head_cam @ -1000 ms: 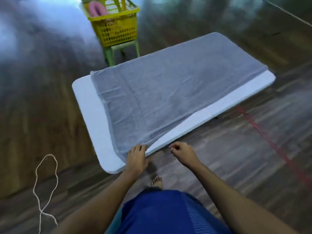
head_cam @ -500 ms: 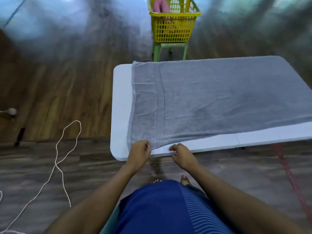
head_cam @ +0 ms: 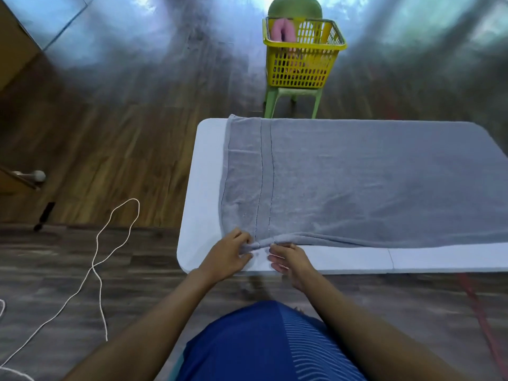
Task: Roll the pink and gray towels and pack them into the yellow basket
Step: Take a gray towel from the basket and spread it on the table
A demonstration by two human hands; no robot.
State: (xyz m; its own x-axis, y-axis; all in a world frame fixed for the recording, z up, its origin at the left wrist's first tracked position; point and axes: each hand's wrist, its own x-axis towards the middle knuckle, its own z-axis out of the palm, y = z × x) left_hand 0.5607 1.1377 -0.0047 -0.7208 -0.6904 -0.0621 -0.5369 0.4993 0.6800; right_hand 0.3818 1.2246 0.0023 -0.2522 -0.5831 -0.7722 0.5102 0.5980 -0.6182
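A gray towel (head_cam: 371,182) lies spread flat over a white table (head_cam: 204,188), its right end running out of view. My left hand (head_cam: 229,255) pinches the towel's near edge close to the left corner. Just to its right, my right hand (head_cam: 288,257) touches the same edge with its fingertips, where the cloth bunches into a small fold. Beyond the table a yellow basket (head_cam: 301,61) stands on a green chair (head_cam: 292,96). A rolled pink towel (head_cam: 281,30) stands in the basket's back left corner.
A white cord (head_cam: 110,243) loops across the wooden floor to the left of the table. A red line (head_cam: 478,306) runs along the floor at the right. A dark object (head_cam: 44,215) lies on the floor at the far left.
The view has turned to face the table's long side squarely. Both hands moved onto the towel's near edge, and the edge now bunches up between them.
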